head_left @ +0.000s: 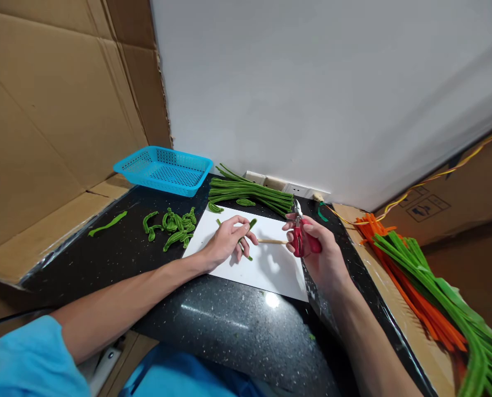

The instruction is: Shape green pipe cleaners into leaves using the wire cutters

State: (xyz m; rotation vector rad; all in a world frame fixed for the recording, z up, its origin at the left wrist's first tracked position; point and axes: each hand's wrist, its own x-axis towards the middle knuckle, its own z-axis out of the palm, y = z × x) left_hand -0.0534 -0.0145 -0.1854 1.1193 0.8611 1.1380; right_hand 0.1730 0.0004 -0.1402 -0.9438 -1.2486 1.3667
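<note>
Over the white sheet point(266, 270), my left hand point(230, 241) is closed round short green fuzzy stems point(252, 224), whose ends stick out between the fingers. My right hand point(322, 251) grips red-handled pliers point(298, 237), their metal jaws pointing up, at the sheet's right side. A thin tan stick point(272, 241) lies between the two hands. Behind the sheet is a bundle of long green stems point(249, 191), with a small looped green piece point(246, 202) at its front edge. Bent green pieces point(179, 225) are heaped left of the sheet.
A blue mesh basket point(165, 169) stands at the back left. One flat green strip point(107, 224) lies on the black table point(229, 320). Orange stems point(419, 309) and brighter green stems point(431, 286) rest on cardboard at the right. Power sockets point(297, 190) and a yellow cable point(431, 179) are behind.
</note>
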